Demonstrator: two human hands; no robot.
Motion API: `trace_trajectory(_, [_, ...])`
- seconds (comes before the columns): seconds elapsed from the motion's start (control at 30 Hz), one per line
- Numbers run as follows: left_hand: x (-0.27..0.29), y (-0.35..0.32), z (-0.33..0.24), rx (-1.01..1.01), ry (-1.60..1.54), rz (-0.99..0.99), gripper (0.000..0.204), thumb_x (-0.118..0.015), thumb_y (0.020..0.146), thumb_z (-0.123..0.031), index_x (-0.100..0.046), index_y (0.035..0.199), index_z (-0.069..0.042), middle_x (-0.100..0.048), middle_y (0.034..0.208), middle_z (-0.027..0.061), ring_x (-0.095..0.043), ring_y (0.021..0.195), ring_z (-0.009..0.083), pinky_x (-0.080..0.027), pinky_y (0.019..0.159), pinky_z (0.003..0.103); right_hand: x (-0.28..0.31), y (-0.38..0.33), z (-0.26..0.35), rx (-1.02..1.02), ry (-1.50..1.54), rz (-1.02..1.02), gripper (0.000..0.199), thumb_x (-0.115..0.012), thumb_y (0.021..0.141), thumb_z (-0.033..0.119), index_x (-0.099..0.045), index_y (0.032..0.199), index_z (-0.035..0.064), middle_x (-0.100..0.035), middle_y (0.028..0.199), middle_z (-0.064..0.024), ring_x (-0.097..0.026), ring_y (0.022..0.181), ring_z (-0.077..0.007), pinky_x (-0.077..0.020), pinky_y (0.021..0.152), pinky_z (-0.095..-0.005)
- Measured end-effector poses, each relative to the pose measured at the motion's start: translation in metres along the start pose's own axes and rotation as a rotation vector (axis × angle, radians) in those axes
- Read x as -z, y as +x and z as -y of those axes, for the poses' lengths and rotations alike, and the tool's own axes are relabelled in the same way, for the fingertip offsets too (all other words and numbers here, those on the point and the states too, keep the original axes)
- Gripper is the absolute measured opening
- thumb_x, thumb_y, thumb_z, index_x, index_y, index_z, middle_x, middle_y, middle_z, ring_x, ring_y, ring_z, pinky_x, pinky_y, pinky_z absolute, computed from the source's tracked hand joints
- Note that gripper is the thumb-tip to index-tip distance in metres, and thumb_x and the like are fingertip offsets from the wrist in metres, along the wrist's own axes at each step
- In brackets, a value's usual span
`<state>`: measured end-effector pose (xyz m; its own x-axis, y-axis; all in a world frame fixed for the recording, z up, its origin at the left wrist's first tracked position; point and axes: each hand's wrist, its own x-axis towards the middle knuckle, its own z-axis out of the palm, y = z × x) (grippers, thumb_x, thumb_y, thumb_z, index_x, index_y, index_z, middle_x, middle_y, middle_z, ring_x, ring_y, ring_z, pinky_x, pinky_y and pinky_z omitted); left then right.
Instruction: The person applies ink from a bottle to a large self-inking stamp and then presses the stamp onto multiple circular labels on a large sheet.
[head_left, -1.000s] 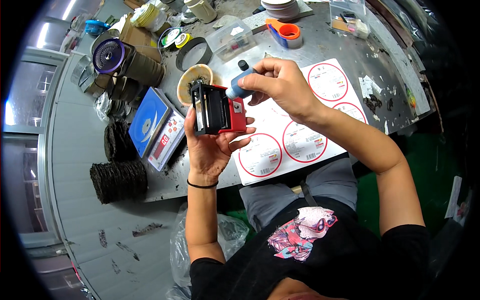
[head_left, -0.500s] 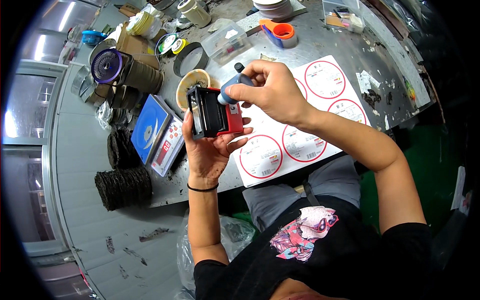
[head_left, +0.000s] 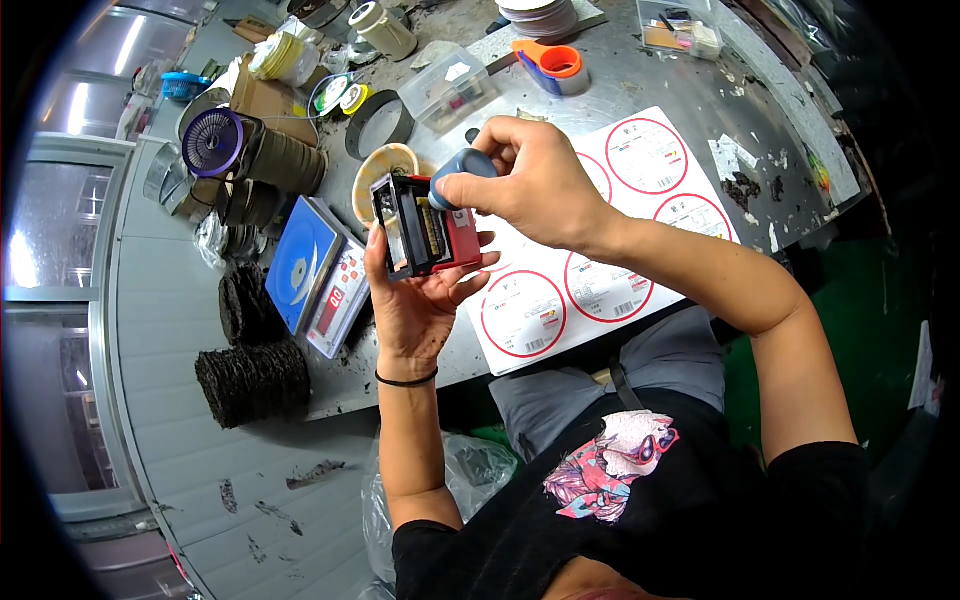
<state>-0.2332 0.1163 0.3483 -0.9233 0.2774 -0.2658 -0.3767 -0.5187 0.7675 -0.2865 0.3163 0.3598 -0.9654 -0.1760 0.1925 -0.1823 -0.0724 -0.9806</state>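
A red and black self-inking stamp (head_left: 462, 240) rests in my left hand (head_left: 415, 312), its open frame side turned up. The fingers wrap round its lower end, with the thumb along the black frame. My right hand (head_left: 552, 188) pinches a small blue-grey ink bottle (head_left: 460, 178) between thumb and fingers. The bottle is tilted, its lower end against the stamp's upper right part. Whether its tip touches the pad is hidden. Beneath my hands lies a white sheet of round red-ringed labels (head_left: 524, 314), partly covered by my right hand and the stamp.
Left of the stamp stand a patterned cup (head_left: 372, 178) and a blue and white digital scale (head_left: 335, 310). Dark pressed round stacks (head_left: 253, 385) sit by the table edge. Farther back are a clear plastic box (head_left: 447, 88), an orange tape dispenser (head_left: 560, 66) and a purple fan (head_left: 213, 140).
The ink bottle has shifted slightly left and swung over the stamp's upper end. A yellowish strip now shows inside the stamp, where it looked black before. My left hand keeps its hold.
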Motion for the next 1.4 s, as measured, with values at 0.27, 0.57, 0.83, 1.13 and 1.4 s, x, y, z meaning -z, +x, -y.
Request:
trace_trajectory(0.27, [-0.001, 0.001, 0.0, 0.002, 0.023, -0.052, 0.096, -0.049, 0.093, -0.074, -0.044, 0.148, 0.004, -0.062, 0.127, 0.0363, -0.069, 0.108, 0.048, -0.066, 0.083, 0.047, 0.003, 0.006, 0.0, 0.056, -0.131, 0.058, 0.032, -0.084, 0.082, 0.024, -0.063, 0.08, -0.0002, -0.06, 0.068, -0.0001, -0.052, 0.062, -0.0053, -0.0427, 0.056, -0.025])
trace_trajectory(0.57, [-0.002, 0.004, 0.001, 0.011, -0.016, -0.023, 0.094, -0.049, 0.094, -0.073, -0.047, 0.145, 0.005, -0.064, 0.125, 0.0337, -0.069, 0.107, 0.0485, -0.066, 0.084, 0.047, 0.001, 0.008, 0.0, 0.115, -0.17, -0.009, 0.031, -0.083, 0.081, 0.024, -0.064, 0.081, -0.0014, -0.063, 0.067, -0.0031, -0.056, 0.062, -0.0068, -0.0443, 0.055, -0.0262])
trace_trajectory(0.83, [-0.001, 0.004, 0.003, 0.017, -0.059, -0.016, 0.088, -0.051, 0.095, -0.071, -0.05, 0.143, 0.003, -0.066, 0.126, 0.0277, -0.07, 0.106, 0.0465, -0.065, 0.087, 0.047, 0.001, 0.001, 0.006, 0.022, -0.098, 0.023, 0.049, -0.082, 0.07, 0.039, -0.063, 0.074, -0.0064, -0.065, 0.069, -0.0201, -0.065, 0.065, -0.028, -0.0531, 0.065, -0.0377])
trace_trajectory(1.13, [0.007, 0.012, 0.002, 0.057, -0.054, 0.001, 0.094, -0.049, 0.093, -0.076, -0.05, 0.143, 0.004, -0.065, 0.126, 0.0321, -0.071, 0.105, 0.0443, -0.064, 0.088, 0.044, 0.007, -0.001, -0.016, -0.058, 0.17, 0.025, 0.03, -0.078, 0.085, 0.023, -0.067, 0.076, -0.0022, -0.071, 0.075, -0.0136, -0.069, 0.062, -0.0155, -0.0564, 0.058, -0.0275])
trace_trajectory(1.4, [0.025, 0.03, 0.016, 0.07, -0.262, -0.019, 0.082, -0.059, 0.09, -0.072, -0.057, 0.138, -0.007, -0.069, 0.12, 0.0166, -0.068, 0.108, 0.0312, -0.054, 0.1, 0.046, 0.057, -0.025, -0.076, -0.349, 1.019, 0.35, 0.037, -0.07, 0.092, 0.005, -0.054, 0.125, -0.0022, -0.068, 0.122, -0.0254, -0.068, 0.118, -0.0375, -0.059, 0.097, -0.044])
